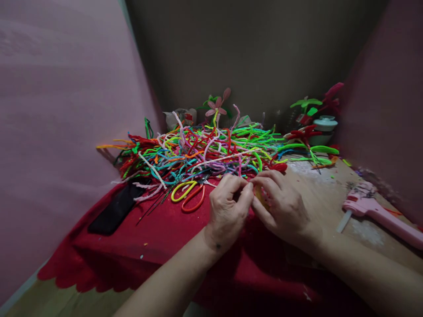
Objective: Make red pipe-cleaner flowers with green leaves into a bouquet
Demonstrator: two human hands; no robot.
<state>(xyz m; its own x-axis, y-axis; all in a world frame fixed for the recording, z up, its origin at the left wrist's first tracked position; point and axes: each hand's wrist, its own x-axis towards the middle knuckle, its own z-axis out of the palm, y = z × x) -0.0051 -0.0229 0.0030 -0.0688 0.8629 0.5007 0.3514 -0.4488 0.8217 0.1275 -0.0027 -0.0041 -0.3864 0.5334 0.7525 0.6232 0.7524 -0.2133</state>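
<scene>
My left hand [229,204] is closed in a pinch, thumb and forefinger pressed together. Its fingertips meet those of my right hand [284,207], which is curled and also pinching. Whatever lies between the fingertips is too small or hidden to make out. A yellowish thing [261,197] shows partly between the fingers of my right hand; its kind is unclear. Just beyond both hands spreads a big tangled heap of many-coloured pipe cleaners [198,154]. Left of my left hand lie scissors [193,197] with one yellow and one red handle loop, their blades partly under the heap.
A black phone [115,209] lies on the red cloth [165,237] at the left. On the board [317,198] at the right rests a pink glue gun [373,207]. Pipe-cleaner flowers [216,107] and a white-lidded jar [325,125] stand at the back, near the walls.
</scene>
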